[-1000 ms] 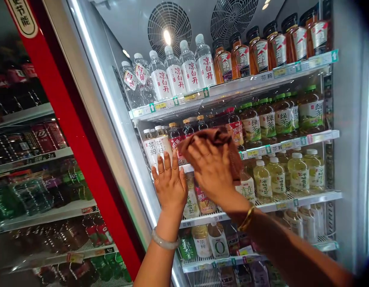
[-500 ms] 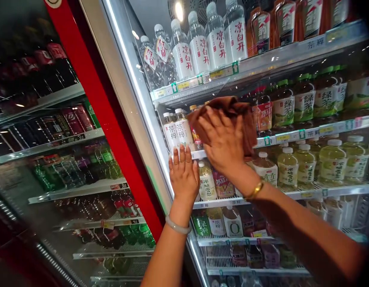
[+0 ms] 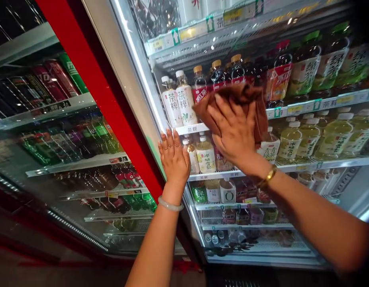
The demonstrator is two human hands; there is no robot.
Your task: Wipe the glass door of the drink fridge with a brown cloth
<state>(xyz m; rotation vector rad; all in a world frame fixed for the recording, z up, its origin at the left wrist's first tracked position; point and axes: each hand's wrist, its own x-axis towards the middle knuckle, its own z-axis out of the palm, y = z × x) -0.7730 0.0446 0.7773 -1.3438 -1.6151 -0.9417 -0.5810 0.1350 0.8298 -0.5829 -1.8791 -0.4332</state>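
Observation:
My right hand (image 3: 236,129) presses a brown cloth (image 3: 258,104) against the glass door of a lit drinks cooler. Its fingers are spread over the cloth, which bunches up above and to the right of them. A gold bracelet circles that wrist. My left hand (image 3: 174,157) lies flat with fingers stretched out on the door near its left edge, holding nothing; a pale bangle (image 3: 170,204) is on the wrist. Behind the glass, white-labelled tea bottles (image 3: 184,99) stand just above my left hand, and red-labelled bottles (image 3: 199,85) with orange caps are partly hidden by the cloth.
A white shelf edge (image 3: 202,175) with price tags runs below the hands. Green tea bottles (image 3: 307,65) stand to the right. On the left, a red frame (image 3: 79,67) borders a second cooler with cans (image 3: 53,81) and bottles. Dark floor shows at the bottom.
The view has tilted down, so shelves appear higher and lower ones show. Against the shelves, the cloth and my right hand sit lower, uncovering orange caps. My left hand is further left, nearer the frame.

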